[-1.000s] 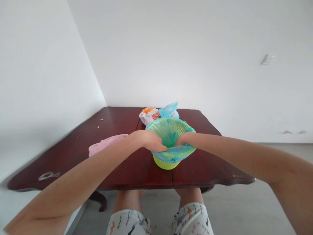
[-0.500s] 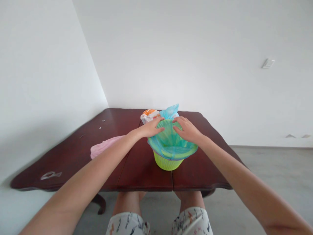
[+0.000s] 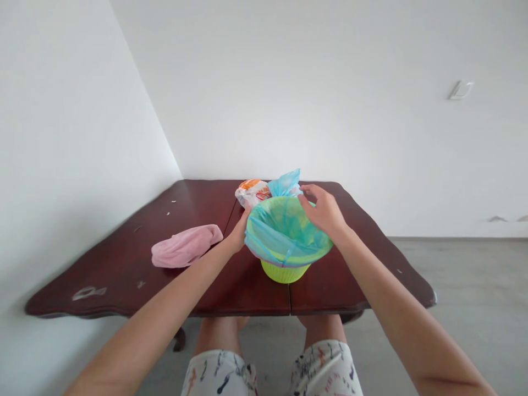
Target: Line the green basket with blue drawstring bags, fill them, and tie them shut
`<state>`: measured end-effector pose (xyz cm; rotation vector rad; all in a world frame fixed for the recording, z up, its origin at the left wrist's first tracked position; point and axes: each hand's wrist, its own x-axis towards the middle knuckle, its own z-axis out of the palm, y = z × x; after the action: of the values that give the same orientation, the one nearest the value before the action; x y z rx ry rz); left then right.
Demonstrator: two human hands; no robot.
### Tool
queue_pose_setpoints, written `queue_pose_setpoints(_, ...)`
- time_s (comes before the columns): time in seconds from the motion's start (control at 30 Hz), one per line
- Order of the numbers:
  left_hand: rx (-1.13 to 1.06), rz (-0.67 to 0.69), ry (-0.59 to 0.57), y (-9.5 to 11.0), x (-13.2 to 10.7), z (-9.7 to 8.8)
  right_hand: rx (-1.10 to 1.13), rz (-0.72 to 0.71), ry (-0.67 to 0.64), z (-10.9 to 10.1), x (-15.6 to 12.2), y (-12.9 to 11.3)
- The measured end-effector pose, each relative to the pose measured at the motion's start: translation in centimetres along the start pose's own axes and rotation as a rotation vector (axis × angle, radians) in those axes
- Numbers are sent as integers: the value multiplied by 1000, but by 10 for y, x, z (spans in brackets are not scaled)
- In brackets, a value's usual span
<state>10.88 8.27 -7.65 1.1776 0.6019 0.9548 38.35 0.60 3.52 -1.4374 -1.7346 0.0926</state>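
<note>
A lime-green plastic basket [image 3: 284, 272] stands on the table, lined with a translucent blue plastic bag [image 3: 282, 234] folded down over its rim. A loose corner of the bag [image 3: 286, 184] rises behind it. My right hand [image 3: 324, 210] is at the far right rim, fingers spread by the bag's edge. My left hand [image 3: 239, 234] is edge-on, just left of the rim, and holds nothing I can see. Behind the basket lies a white and orange plastic packet [image 3: 251, 192].
The dark red wooden table [image 3: 103, 280] has a centre seam and a scuffed patch near its left edge. A pink cloth [image 3: 185, 246] lies left of my left forearm. Small white bits sit at the far left. White walls meet behind the table; a grey floor lies right.
Both hands have come off the top of the basket and spread apart, the left down to the near left side, the right to the far right rim. The bag lies smoother, and the pink cloth shows fully.
</note>
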Motion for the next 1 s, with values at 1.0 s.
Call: queue_pose_setpoints(1.0, 1782, 359, -600, 96, -77, 68, 72, -209, -1263, -24, -33, -73)
